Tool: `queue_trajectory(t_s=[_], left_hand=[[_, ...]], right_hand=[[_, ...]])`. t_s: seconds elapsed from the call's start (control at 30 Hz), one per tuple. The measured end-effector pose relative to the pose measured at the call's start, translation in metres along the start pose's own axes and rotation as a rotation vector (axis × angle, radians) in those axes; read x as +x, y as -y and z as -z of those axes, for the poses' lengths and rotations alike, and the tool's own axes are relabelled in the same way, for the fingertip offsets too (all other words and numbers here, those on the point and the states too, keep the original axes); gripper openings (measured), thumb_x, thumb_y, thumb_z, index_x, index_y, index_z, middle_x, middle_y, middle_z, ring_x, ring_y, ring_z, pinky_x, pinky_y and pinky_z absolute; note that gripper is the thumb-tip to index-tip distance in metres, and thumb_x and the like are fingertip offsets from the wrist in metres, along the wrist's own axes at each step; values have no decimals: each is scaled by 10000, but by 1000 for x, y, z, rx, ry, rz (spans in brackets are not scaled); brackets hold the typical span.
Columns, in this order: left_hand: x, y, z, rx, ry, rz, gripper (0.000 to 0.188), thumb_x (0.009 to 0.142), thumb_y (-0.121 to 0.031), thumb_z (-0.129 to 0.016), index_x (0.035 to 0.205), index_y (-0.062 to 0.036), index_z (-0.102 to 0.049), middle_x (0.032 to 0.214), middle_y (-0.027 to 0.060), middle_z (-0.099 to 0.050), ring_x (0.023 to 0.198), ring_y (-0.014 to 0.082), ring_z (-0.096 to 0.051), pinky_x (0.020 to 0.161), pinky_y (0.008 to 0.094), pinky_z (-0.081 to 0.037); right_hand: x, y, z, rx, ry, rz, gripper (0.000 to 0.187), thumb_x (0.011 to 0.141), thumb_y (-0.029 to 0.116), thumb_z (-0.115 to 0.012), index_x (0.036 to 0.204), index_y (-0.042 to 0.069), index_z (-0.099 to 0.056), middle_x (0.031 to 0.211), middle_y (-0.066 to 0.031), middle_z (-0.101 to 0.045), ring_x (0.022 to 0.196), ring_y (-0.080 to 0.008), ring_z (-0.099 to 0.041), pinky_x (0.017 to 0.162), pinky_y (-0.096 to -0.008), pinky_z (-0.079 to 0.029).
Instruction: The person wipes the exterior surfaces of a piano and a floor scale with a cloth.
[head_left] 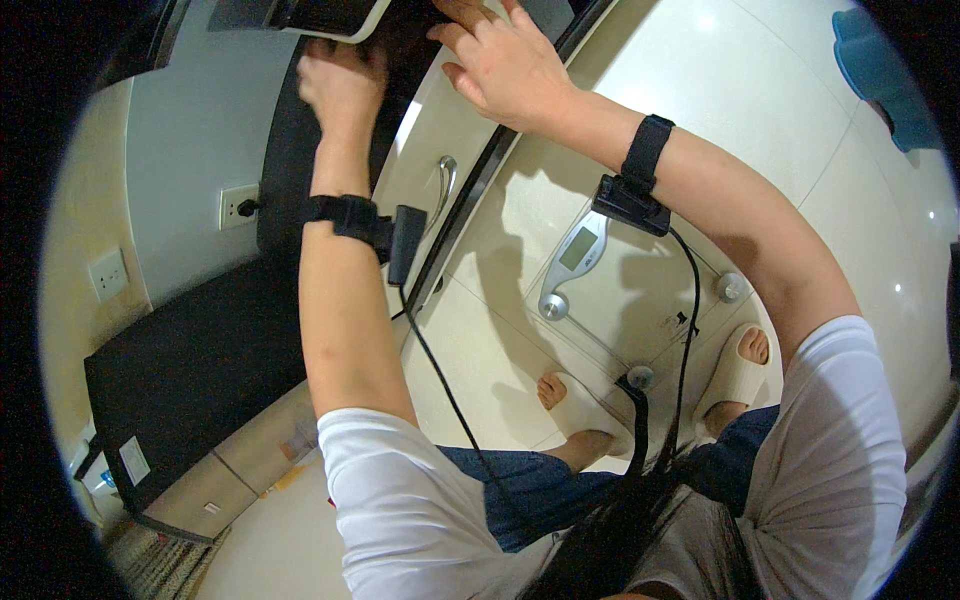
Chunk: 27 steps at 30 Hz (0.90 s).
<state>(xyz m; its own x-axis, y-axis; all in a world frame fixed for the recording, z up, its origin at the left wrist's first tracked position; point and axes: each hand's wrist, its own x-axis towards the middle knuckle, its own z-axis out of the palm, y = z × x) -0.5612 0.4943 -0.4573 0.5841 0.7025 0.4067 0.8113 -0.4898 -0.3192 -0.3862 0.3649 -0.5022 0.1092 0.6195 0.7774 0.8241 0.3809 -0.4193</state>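
I see both hands up at a dark flat device (pixel 300 15) w/ pale edge — left hand (pixel 342 85) fingers curled on it, right hand (pixel 505 65) spread flat. Below: glossy tile floor (pixel 760 110), bathroom scale (pixel 578 262), white cabinet door (pixel 440 150).

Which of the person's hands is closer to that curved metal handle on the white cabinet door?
The left hand. It is up and to the left of the metal handle, at the door's dark edge. The right hand is higher, above the handle near the door's top.

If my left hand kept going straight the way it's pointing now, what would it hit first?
Most likely the flat dark device with a pale edge at the top of the view; the left hand is already just below it, though depth is hard to judge.
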Motion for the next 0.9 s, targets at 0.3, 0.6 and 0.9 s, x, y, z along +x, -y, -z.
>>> queue_trajectory(t_s=[0.3,0.6,0.9], left_hand=[[5,20,-4,-135,290,345,655,847,-536,-537,1348,-119,-484,1180,278,-584,1078,460,-564,902,541,-461],[42,-14,-13,-330,50,0,553,822,-415,-627,1237,-52,-578,1264,183,-566,1186,389,-502,979,481,-430],[42,29,-4,-216,276,407,531,852,-482,-583,1317,-232,-517,1336,163,-464,1270,389,-390,953,596,-362]], right_hand=[[14,-3,-9,-63,122,-95,275,806,219,-597,1041,81,-635,1057,-141,-629,1116,-301,-556,1069,-472,-314],[44,18,-33,-114,74,-144,237,882,200,-540,992,4,-615,941,-238,-599,915,-409,-572,840,-495,-439],[46,22,-71,-404,-39,-149,216,850,170,-565,1011,64,-664,1012,-154,-638,892,-341,-615,764,-439,-486]])
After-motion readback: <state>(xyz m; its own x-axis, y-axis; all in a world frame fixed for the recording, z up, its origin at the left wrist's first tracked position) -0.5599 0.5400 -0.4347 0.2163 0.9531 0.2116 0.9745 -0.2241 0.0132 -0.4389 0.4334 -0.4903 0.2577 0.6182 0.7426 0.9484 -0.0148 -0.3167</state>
